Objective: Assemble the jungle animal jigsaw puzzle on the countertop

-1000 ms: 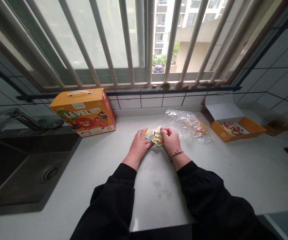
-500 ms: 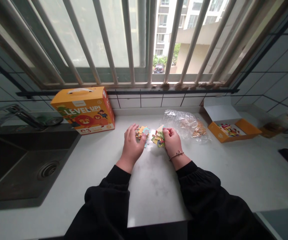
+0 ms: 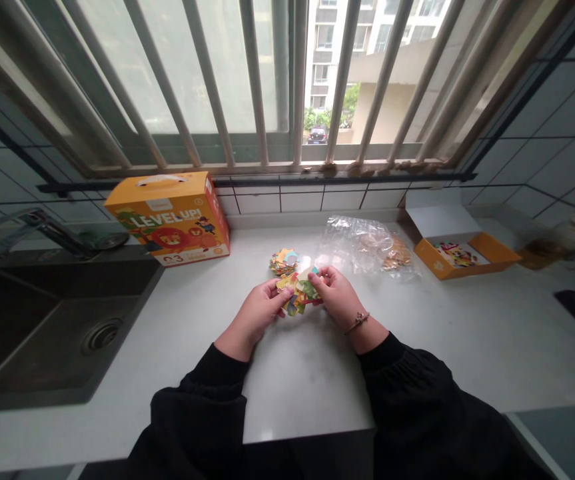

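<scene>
Between my hands is a bunch of colourful jigsaw puzzle pieces [image 3: 298, 293], held just above the white counter. My left hand [image 3: 257, 308] pinches the bunch from the left, thumb on top. From the right, my right hand [image 3: 340, 297] grips the same pieces between thumb and fingers. Right behind them a small stack of puzzle pieces [image 3: 284, 261] lies on the counter, touched by neither hand. How many pieces I hold cannot be made out.
A yellow-orange "LEVEL UP!" box [image 3: 170, 220] stands left, beside the dark sink [image 3: 132, 313] and tap [image 3: 60, 233]. Behind my right hand lies a clear plastic bag [image 3: 354, 237] with pieces inside. Farther right, an orange box [image 3: 460, 267] has its lid raised. Window bars [image 3: 207, 87] rise behind.
My left hand has left the stack on the counter, come nearer to me and closed on the pieces in my right hand. My right hand has moved slightly left and nearer.
</scene>
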`<state>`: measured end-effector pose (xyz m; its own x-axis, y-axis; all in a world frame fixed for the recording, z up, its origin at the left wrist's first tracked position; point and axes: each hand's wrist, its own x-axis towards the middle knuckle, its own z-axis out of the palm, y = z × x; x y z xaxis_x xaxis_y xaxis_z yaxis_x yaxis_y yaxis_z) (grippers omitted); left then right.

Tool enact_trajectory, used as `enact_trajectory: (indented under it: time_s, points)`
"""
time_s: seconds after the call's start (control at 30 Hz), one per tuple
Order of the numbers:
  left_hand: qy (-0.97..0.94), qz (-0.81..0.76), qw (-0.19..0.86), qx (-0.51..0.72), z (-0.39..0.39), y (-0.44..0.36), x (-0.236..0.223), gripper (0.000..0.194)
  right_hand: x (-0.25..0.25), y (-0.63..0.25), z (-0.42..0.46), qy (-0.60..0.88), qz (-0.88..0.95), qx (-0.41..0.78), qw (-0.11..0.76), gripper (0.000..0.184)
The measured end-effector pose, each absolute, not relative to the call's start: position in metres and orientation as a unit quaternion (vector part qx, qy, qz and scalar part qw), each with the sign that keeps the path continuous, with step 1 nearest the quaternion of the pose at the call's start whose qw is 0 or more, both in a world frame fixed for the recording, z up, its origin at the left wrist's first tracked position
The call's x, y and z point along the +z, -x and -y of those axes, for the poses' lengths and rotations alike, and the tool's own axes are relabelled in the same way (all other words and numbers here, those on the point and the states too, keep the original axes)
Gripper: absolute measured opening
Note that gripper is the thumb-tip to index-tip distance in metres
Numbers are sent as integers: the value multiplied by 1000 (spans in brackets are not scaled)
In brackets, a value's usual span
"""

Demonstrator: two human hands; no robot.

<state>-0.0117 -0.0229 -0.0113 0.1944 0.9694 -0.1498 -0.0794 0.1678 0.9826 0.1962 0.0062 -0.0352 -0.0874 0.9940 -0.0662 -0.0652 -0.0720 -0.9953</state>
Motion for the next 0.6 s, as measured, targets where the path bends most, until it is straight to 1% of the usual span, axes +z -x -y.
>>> enact_trajectory:
  time_s: [0.17, 0.3, 0.4, 0.5, 0.6]
  points:
    - [-452, -514, 597, 420, 23, 24, -10, 63, -32, -209, -8, 488, 521, 544, 442, 64]
    - [-449, -526, 577, 435, 23, 27, -4, 59, -27, -218, -9, 507, 543, 497, 449, 65]
    - [-453, -521, 584, 426, 24, 25, -3, 60, -27, -226, -10, 520, 543, 480, 452, 64]
    - [-465, -494, 609, 412, 23, 24, -11, 63, -29, -235, -7, 536, 543, 470, 444, 61]
    - [-507, -488, 593, 391, 20, 23, -22, 61, -32, -245, -4, 575, 558, 411, 435, 56]
